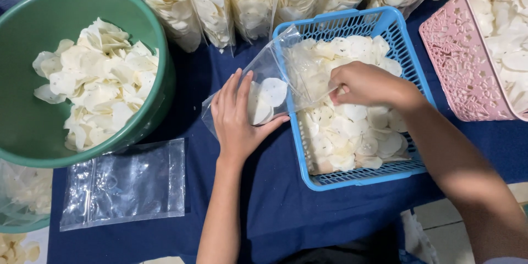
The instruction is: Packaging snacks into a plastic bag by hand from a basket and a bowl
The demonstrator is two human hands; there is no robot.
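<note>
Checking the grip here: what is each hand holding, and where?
Left hand cups the clear bag around its lower part. Right hand pinches chips over the blue basket.

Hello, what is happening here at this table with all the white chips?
A person is working with thin white chips on a dark blue cloth. The left hand holds a clear plastic bag with a few chips inside, its mouth open over the blue basket. The right hand is in the basket at the bag's mouth, on the chips. Nearby are a green bowl of chips, empty flat bags, filled bags and a pink basket.
</note>
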